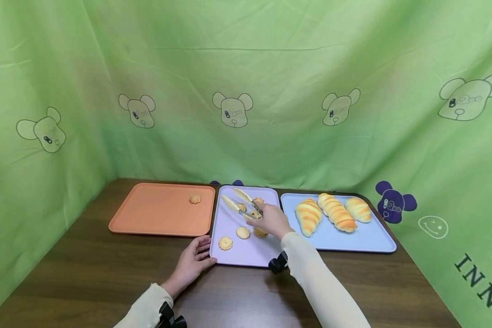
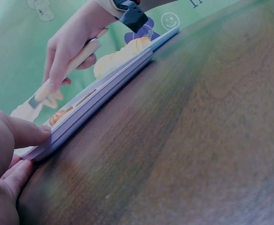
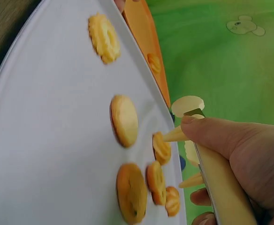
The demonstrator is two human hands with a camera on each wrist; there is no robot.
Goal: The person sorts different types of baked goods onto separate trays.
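My right hand (image 1: 272, 221) grips a pair of tongs (image 1: 231, 204) with cream tips over the purple tray (image 1: 229, 257). Spread apart, the tips point to the far left, above a swirl cookie (image 3: 161, 148). Other cookies on this tray include a flower-shaped ring (image 1: 225, 243), a plain round one (image 1: 243, 233) and a speckled one (image 3: 131, 193); the arm and tongs partly cover some in the head view. At the tray's near left corner, my left hand (image 1: 192, 260) holds the rim, thumb on the edge and fingers along the side.
An orange tray (image 1: 160, 209) on the left bears one swirl cookie (image 1: 195, 199). To the right, a blue tray (image 1: 352, 243) carries three bread rolls, among them a long twisted one (image 1: 337, 213). A green curtain (image 1: 270, 150) hangs behind the brown table (image 1: 86, 273).
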